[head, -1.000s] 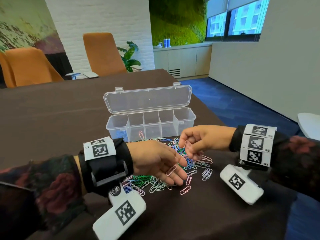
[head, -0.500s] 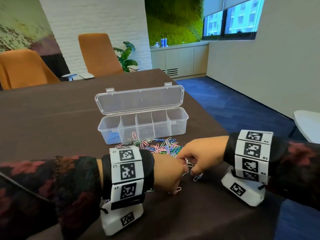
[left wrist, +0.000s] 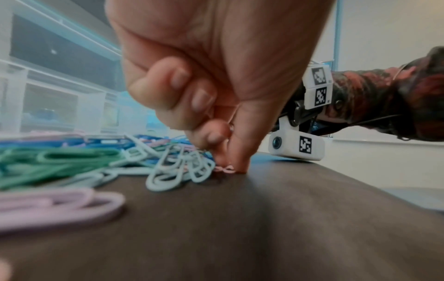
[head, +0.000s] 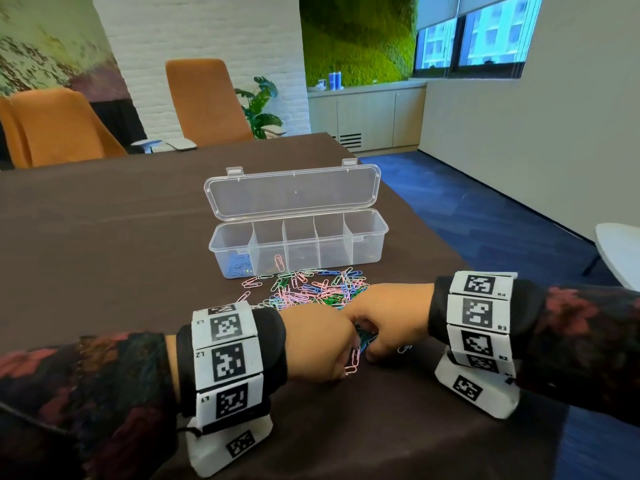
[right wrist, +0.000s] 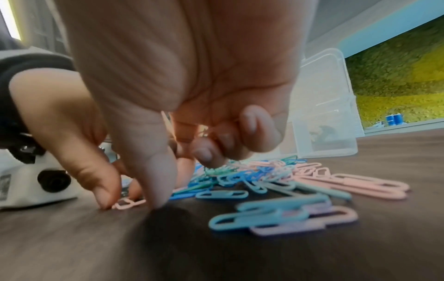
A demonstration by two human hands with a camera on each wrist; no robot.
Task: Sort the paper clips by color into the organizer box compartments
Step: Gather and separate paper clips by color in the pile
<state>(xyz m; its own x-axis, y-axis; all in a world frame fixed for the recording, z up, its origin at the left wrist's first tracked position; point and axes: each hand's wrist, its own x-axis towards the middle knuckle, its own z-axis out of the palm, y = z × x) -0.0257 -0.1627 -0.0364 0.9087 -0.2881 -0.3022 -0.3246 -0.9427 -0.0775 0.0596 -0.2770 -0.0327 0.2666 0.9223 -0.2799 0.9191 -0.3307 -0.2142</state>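
Note:
A clear organizer box (head: 367,233) stands open on the brown table, with blue clips (head: 239,265) in its leftmost compartment and one pink clip (head: 278,262) in the second. A mixed pile of paper clips (head: 311,289) lies in front of it. My left hand (head: 351,355) is at the pile's near edge, fingers curled, thumb and forefinger pinching a pink clip (left wrist: 225,169) against the table. My right hand (head: 372,351) meets it knuckle to knuckle. Its thumb tip (right wrist: 158,201) presses the table beside that pink clip (right wrist: 127,204), and its curled fingers hide what they hold.
A stray pale clip (head: 403,348) lies just right of my right hand. Loose blue, lilac and pink clips (right wrist: 283,216) lie on the near right of the pile. The table's right edge (head: 433,237) drops to blue carpet. Orange chairs (head: 207,102) stand beyond the far side.
Both hands have come down from above the pile to the table at its near edge. My left hand has turned from flat and open to a curled pinch.

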